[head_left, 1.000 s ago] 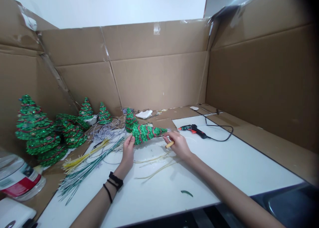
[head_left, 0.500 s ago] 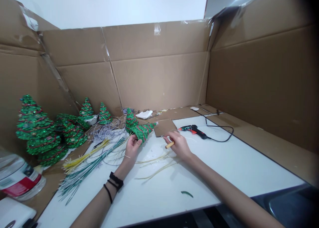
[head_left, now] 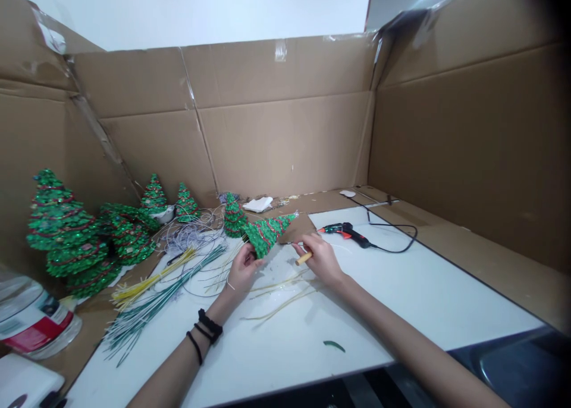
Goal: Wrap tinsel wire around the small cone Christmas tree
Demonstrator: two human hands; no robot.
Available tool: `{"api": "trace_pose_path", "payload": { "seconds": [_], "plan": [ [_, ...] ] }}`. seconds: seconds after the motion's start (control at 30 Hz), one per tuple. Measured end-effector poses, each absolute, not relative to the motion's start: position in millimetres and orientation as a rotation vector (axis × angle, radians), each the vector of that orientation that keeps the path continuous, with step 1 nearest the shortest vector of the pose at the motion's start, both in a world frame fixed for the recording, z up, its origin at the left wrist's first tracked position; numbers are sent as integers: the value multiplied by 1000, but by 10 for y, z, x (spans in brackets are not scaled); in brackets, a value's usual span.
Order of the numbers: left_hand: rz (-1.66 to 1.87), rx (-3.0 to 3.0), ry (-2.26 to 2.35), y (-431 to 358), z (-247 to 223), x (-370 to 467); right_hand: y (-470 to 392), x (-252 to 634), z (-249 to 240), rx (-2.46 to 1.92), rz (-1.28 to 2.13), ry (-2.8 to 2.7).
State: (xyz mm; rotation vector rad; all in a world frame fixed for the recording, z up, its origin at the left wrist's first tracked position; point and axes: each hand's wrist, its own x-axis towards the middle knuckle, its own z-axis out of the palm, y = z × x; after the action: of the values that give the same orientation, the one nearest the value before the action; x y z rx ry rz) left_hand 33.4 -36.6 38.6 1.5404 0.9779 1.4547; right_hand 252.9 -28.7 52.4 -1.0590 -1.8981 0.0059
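Observation:
My left hand (head_left: 243, 265) grips the base of a small green Christmas tree ornament (head_left: 266, 234), tipped on its side with its point to the right. Red trim winds around the ornament. My right hand (head_left: 319, 254) is closed around a tool with a short wooden handle (head_left: 304, 259); its far end is hidden by the fingers. A square of brown cardboard (head_left: 300, 226) lies just beyond the right hand, partly covered by the tree's tip. Thin pale yellow strands (head_left: 281, 301) rest on the white board (head_left: 285, 348) under my hands.
Several finished green trees (head_left: 66, 229) stand at the left. Bundles of yellow strands (head_left: 154, 280) and green-white strands (head_left: 165, 306) lie nearer. A black glue gun (head_left: 345, 231) with its cord is at the right. A clear plastic jar (head_left: 35, 319) sits front left. Cardboard walls (head_left: 285, 140) enclose the table.
My left hand has moved slightly right with the tree, whose tip now reaches over the cardboard square. My right hand has stayed nearly in place with the wooden-handled tool.

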Motion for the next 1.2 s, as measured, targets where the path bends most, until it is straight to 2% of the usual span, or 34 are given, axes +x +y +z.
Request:
{"api": "trace_pose_path", "payload": {
  "seconds": [0.5, 0.83, 1.2],
  "plan": [
    [1341, 1301, 879, -377, 435, 343, -313, 2454, 553, -1045, 128, -1880],
    [1359, 1203, 900, -383, 408, 350, -271, 2086, 917, -1230, 139, -1924],
    [1361, 1257, 908, -314, 324, 343, -357, 2023, 572, -1128, -41, -2031]
  ]
}}
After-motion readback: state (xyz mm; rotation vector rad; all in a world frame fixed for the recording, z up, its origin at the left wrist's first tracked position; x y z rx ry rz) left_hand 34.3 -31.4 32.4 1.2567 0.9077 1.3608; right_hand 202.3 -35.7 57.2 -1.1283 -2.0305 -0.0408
